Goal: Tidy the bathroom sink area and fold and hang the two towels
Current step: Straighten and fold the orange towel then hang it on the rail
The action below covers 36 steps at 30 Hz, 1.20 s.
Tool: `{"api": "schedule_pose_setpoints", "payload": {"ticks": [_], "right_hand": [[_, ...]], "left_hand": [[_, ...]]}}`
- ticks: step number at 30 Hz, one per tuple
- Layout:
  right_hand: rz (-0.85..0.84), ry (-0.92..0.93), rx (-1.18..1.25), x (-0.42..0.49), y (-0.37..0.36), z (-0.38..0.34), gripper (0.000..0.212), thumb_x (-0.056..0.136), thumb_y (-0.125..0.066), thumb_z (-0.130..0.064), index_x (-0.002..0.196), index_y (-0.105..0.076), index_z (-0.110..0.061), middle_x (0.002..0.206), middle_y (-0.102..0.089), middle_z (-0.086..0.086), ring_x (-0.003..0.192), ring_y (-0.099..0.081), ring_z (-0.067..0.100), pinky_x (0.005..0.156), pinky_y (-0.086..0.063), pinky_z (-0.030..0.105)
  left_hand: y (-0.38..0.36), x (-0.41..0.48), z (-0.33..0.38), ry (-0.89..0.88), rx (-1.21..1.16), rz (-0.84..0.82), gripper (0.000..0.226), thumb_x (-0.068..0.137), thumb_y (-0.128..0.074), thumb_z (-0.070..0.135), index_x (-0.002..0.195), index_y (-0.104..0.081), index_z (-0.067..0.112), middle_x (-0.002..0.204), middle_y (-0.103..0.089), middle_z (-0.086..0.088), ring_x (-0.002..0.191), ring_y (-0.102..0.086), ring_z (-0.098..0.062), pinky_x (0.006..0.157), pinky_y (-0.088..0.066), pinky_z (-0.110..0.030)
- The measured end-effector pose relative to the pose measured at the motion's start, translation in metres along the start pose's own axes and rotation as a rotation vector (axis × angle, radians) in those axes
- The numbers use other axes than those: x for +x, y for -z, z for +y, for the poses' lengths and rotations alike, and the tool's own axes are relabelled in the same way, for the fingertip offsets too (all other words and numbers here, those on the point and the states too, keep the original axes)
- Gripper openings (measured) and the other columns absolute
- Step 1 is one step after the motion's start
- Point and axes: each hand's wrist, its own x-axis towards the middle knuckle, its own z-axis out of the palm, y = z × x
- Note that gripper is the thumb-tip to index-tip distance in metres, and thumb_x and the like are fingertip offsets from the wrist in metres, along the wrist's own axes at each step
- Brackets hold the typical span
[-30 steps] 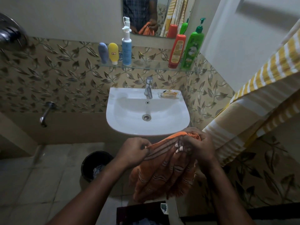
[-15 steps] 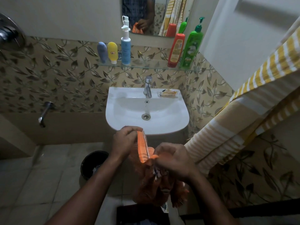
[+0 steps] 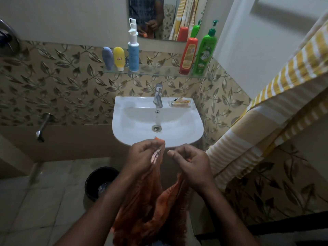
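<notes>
Now the two hands are working apart again just in front of the white ceramic wall-mounted sink (image 3: pixel 124 132), where half a second ago they were bunched close together over the cloth; the left hand (image 3: pixel 144 156) is pinching a corner of the orange striped cotton towel (image 3: pixel 142 206) between thumb and fingertips, a small orange tip poking up against the sink's front rim; the right hand (image 3: pixel 190 166) is curling closed beside it, a sliver of orange showing under its palm, though I cannot tell for certain how firmly it is gripping the fabric; the rest of the towel is hanging below the sink's front edge in two loose drapes, one from each hand, sagging toward the floor. A second earlier the cloth was a crumpled wad between both fists; by my reading the person is hunting out the corners and beginning to spread the top edge, which is the opening of a fold rather than the fold itself. To the right of the sink the yellow and white striped towel (image 3: pixel 266 125) is hanging in a long slanted sweep, not folded as far as I can see; so both towels, I judge, are awaiting folding and hanging.
</notes>
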Motion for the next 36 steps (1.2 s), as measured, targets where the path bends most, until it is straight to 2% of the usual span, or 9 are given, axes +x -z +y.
{"api": "schedule_pose_setpoints", "payload": {"ticks": [4, 10, 13, 16, 18, 21, 28, 32, 36], "right_hand": [[0.074, -0.091, -0.155, 0.008, 0.015, 0.016, 0.017, 0.082, -0.09, -0.025, 0.093, -0.077, -0.026, 0.083, -0.077, -0.009, 0.077, -0.069, 0.0, 0.068, -0.054, 0.023], [-0.172, 0.095, -0.217, 0.016, 0.026, 0.015, 0.052, 0.084, -0.087, -0.018, 0.132, -0.073, -0.031, 0.128, -0.071, -0.027, 0.123, -0.062, -0.007, 0.086, -0.051, 0.011], [-0.332, 0.059, -0.146, 0.019, 0.03, 0.013, 0.052, 0.081, -0.089, -0.015, 0.13, -0.074, -0.025, 0.124, -0.074, -0.023, 0.117, -0.068, -0.004, 0.088, -0.051, 0.011], [-0.413, -0.005, -0.147, 0.019, 0.032, 0.014, 0.039, 0.077, -0.093, -0.02, 0.114, -0.08, -0.024, 0.107, -0.08, -0.013, 0.098, -0.074, 0.006, 0.082, -0.057, 0.024], [-0.406, -0.049, -0.172, 0.018, 0.028, 0.016, 0.023, 0.075, -0.095, -0.022, 0.092, -0.081, -0.028, 0.09, -0.079, -0.007, 0.084, -0.072, 0.01, 0.077, -0.057, 0.037], [-0.397, -0.052, -0.302, 0.018, 0.027, 0.024, 0.027, 0.078, -0.094, -0.027, 0.073, -0.069, -0.036, 0.076, -0.068, -0.007, 0.073, -0.061, 0.007, 0.07, -0.049, 0.033], [-0.189, -0.134, -0.171, 0.018, 0.042, 0.038, 0.02, 0.085, -0.082, -0.007, 0.086, -0.081, -0.027, 0.083, -0.079, -0.005, 0.081, -0.075, 0.017, 0.079, -0.059, 0.041], [-0.106, -0.061, 0.019, 0.022, 0.038, 0.03, 0.018, 0.084, -0.081, -0.008, 0.089, -0.083, -0.026, 0.089, -0.081, -0.001, 0.085, -0.076, 0.023, 0.08, -0.061, 0.043], [-0.141, 0.055, -0.054, 0.021, 0.022, 0.017, 0.028, 0.082, -0.076, -0.004, 0.091, -0.081, -0.03, 0.089, -0.08, -0.012, 0.082, -0.076, 0.008, 0.075, -0.058, 0.026]], "left_hand": [[0.008, -0.004, 0.006, -0.043, 0.004, -0.142, 0.039, 0.09, -0.052, -0.016, 0.1, -0.083, 0.006, 0.102, -0.082, -0.019, 0.093, -0.078, -0.026, 0.074, -0.063, -0.024], [0.017, 0.0, 0.012, -0.19, 0.224, -0.437, 0.029, 0.085, -0.06, 0.001, 0.103, -0.083, 0.0, 0.109, -0.082, -0.007, 0.11, -0.076, -0.019, 0.096, -0.058, -0.025], [0.025, 0.002, 0.023, -0.2, 0.302, -0.518, 0.034, 0.075, -0.066, 0.026, 0.094, -0.085, 0.006, 0.103, -0.083, -0.009, 0.104, -0.077, -0.026, 0.097, -0.06, -0.034], [0.03, 0.004, 0.03, -0.203, 0.357, -0.585, 0.032, 0.073, -0.057, 0.004, 0.081, -0.086, 0.016, 0.092, -0.083, -0.009, 0.092, -0.078, -0.025, 0.086, -0.059, -0.031], [0.03, 0.005, 0.031, -0.213, 0.341, -0.556, 0.041, 0.069, -0.05, -0.005, 0.075, -0.085, 0.015, 0.083, -0.081, -0.009, 0.082, -0.077, -0.02, 0.079, -0.058, -0.025], [0.036, 0.01, 0.027, -0.263, 0.334, -0.4, 0.043, 0.065, -0.048, -0.003, 0.066, -0.083, 0.023, 0.074, -0.079, -0.005, 0.073, -0.073, -0.012, 0.07, -0.054, -0.018], [0.05, 0.019, 0.011, -0.216, 0.438, -0.156, 0.035, 0.062, -0.046, 0.009, 0.054, -0.073, 0.032, 0.054, -0.068, 0.008, 0.049, -0.058, 0.004, 0.052, -0.042, -0.01], [0.05, 0.013, 0.001, 0.011, 0.54, -0.339, 0.022, 0.066, -0.06, 0.023, 0.084, -0.066, 0.033, 0.071, -0.069, 0.008, 0.061, -0.061, -0.006, 0.059, -0.048, -0.032], [0.031, 0.003, 0.001, -0.005, 0.614, -0.586, 0.054, 0.076, -0.08, 0.034, 0.125, -0.058, 0.043, 0.117, -0.072, 0.006, 0.112, -0.07, -0.015, 0.099, -0.058, -0.048]]}}
